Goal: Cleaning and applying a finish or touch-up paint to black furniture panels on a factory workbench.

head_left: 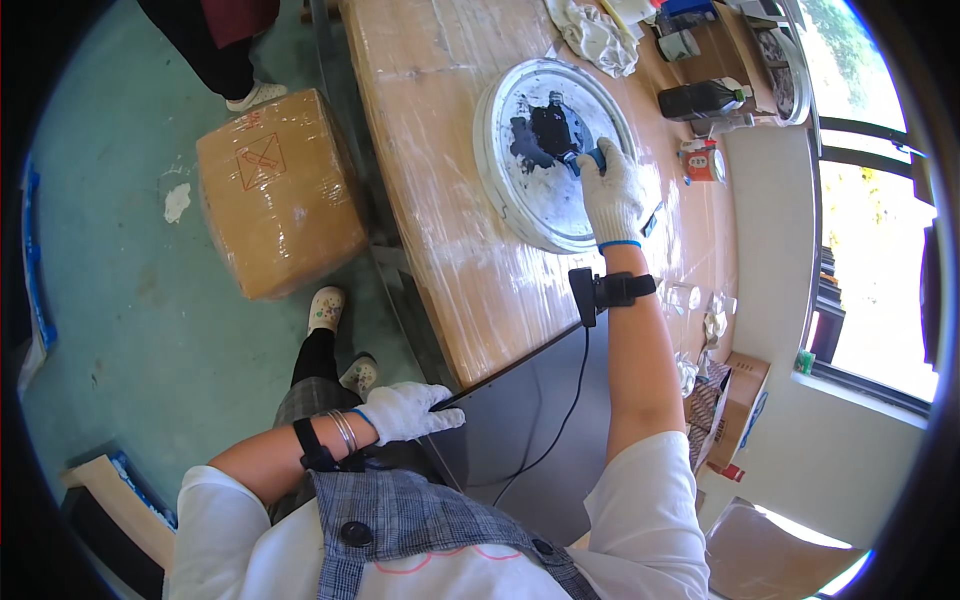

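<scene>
Right hand in a white knit glove with blue cuff (612, 200): reaches over the near right rim of a round, shallow, whitish pan (530, 205), on the brown wooden desk wrapped in clear film (420, 180). Fingers pinch a small blue-handled tool (598, 157); most of it is hidden by the glove, so full length and shape of tip can't be told from here.

Key relation: the glossy black smear (550, 128) lies far and left of this hand, just beyond the tool's visible end, on the pan's floor. What shows of the tool's axis runs from the fingers leftward, toward the smear. Forearm comes in from near right, roughly straight away from the body.

Left hand, also white-gloved (408, 411): near left, well apart from the pan, at the near corner of the desk. Fingers stretched out over the edge of a smooth dark grey panel (540, 400); can't tell whether it grips or only rests. No tool seen in it. Right hand is plainly the nearer to smear and pan.
</scene>
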{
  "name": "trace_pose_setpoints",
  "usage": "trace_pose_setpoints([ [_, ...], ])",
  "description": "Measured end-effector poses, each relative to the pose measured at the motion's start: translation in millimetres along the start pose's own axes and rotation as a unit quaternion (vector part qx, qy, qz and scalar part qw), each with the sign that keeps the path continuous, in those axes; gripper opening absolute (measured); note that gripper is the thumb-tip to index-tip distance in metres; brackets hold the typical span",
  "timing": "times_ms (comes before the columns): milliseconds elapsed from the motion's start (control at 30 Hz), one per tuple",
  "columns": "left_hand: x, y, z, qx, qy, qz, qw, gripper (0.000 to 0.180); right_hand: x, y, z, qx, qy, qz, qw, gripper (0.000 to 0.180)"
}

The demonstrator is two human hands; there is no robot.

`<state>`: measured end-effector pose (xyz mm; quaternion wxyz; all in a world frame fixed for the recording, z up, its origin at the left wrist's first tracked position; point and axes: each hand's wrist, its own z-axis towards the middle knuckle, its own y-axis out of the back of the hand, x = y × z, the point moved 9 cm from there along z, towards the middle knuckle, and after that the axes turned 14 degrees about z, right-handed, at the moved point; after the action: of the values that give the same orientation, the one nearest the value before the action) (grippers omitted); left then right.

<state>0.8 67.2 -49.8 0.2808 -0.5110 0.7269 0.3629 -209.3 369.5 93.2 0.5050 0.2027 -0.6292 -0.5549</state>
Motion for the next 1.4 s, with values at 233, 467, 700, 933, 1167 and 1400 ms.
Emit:
trace_pose_setpoints([
  [233,-2,5,0,-0.048,-0.022,-0.017,0.998,0.068,5,-7,2,-0.001,0.027,0.005,1.0,0.047],
  [467,-2,4,0,-0.05,-0.026,-0.016,0.998,0.067,3,-9,4,0.017,0.03,-0.02,0.999,0.047],
  [700,-1,4,0,-0.055,-0.025,-0.024,0.998,0.068,5,-7,3,0.015,0.019,0.027,0.999,0.046],
  [933,-1,5,0,-0.046,-0.021,-0.028,0.998,0.07,-1,-3,4,0.005,0.0,-0.048,0.999,0.047],
  [1167,0,1,2,-0.028,-0.018,-0.038,0.999,0.073,-18,-7,-2,-0.01,-0.017,-0.038,0.999,0.047],
  [1400,-3,12,-5,-0.058,-0.017,-0.046,0.997,0.067,-36,-3,5,-0.073,0.038,0.004,0.997,0.04],
])
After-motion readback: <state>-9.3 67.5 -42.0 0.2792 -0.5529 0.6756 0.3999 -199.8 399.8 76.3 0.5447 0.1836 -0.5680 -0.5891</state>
